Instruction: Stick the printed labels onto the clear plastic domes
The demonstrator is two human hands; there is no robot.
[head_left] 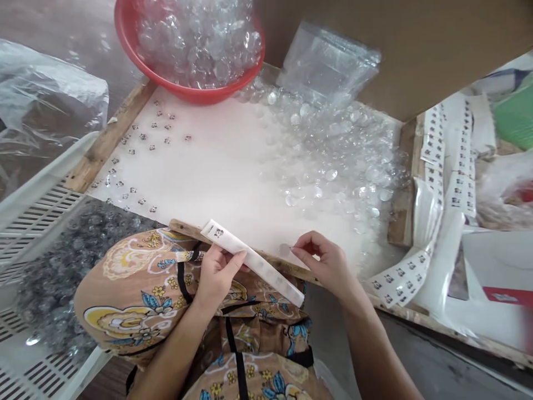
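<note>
From the head camera, we're looking down on a white worktop (pixel 216 161) edged with rough wood, and both hands are busy at its near side! The left hand (pixel 219 272) has a firm grip, thumb pressed over a long white paper strip (pixel 254 262) with a little black panda print at its upper end. That strip slants across the wooden edge, just above the brown floral clothing (pixel 154 278) on the lap.

Over to the right hand (pixel 327 261): here the grip is a fine pinch, thumb and forefinger closed on the rim of a small clear round disc (pixel 285 250). We have it just over the near edge, to the right of the strip and apart from it.

Beyond, a glittering spread of loose clear discs (pixel 333 150) covers the right side, while small panda-printed pieces (pixel 152 147) dot the left. At the far side we spot a round red plastic bowl (pixel 189 94) heaped with clear pieces, and right of it, a clear plastic bag (pixel 328 64).
</note>
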